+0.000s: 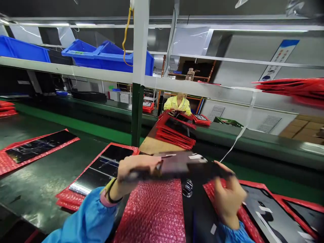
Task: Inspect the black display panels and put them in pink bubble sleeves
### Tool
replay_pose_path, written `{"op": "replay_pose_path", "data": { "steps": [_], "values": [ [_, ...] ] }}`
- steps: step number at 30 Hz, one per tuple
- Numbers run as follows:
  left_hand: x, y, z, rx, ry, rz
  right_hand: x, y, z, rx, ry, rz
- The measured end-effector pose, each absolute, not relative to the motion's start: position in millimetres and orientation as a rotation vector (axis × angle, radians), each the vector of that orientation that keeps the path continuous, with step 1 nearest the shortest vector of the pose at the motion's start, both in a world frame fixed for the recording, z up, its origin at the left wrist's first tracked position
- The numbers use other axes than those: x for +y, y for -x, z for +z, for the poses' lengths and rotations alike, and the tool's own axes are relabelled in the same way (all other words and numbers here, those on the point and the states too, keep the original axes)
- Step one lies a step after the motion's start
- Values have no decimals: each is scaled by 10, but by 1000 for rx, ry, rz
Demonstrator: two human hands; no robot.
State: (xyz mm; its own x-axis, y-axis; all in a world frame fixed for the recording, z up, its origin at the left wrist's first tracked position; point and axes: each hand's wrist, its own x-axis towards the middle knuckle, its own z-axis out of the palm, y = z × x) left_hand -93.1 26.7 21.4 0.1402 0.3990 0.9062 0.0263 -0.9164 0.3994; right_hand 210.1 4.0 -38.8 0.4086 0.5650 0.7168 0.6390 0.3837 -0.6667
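Observation:
A dark flat panel (179, 165) with white tape pieces is held up in front of me, seen nearly edge-on and smeared by motion. My left hand (138, 166) is closed on its left end, thumb along the top. At the other end, the blurred fingers of my right hand (230, 195) are closed round the panel. Beneath it lies a red bubble-wrap sleeve (157, 212). A small shiny round metal object (187, 188) sits beside the sleeve, below the panel.
To the left, a glossy black screen (103, 167) rests on red bubble wrap, with another screen (42, 145) farther left. Grey panels (270, 212) lie at right. Ahead are stacked red sleeves (174, 131), a green-black post (136, 114) and a seated person (177, 104) in yellow. Blue bins (101, 55) stand overhead.

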Motion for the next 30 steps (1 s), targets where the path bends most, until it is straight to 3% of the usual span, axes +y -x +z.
{"op": "replay_pose_path", "data": {
  "steps": [3,6,8,13,20,30],
  "values": [
    [359,952,165,707,-1582,1712,270,-2161,-655,-1236,1369,285],
    [477,898,22,780,-1110,1227,441,-2199,-970,-1235,1432,578],
    [518,862,-168,835,-1002,997,501,-2203,-1140,-1254,1457,741],
    [430,877,-686,946,-1019,850,539,-2233,-1334,-1287,1461,961],
    [424,962,-886,1125,-1219,747,529,-2208,-1450,-1244,1453,845],
    [500,1398,-821,1474,-1432,607,26,-1856,-1300,-1475,1397,301]
  ]
}}
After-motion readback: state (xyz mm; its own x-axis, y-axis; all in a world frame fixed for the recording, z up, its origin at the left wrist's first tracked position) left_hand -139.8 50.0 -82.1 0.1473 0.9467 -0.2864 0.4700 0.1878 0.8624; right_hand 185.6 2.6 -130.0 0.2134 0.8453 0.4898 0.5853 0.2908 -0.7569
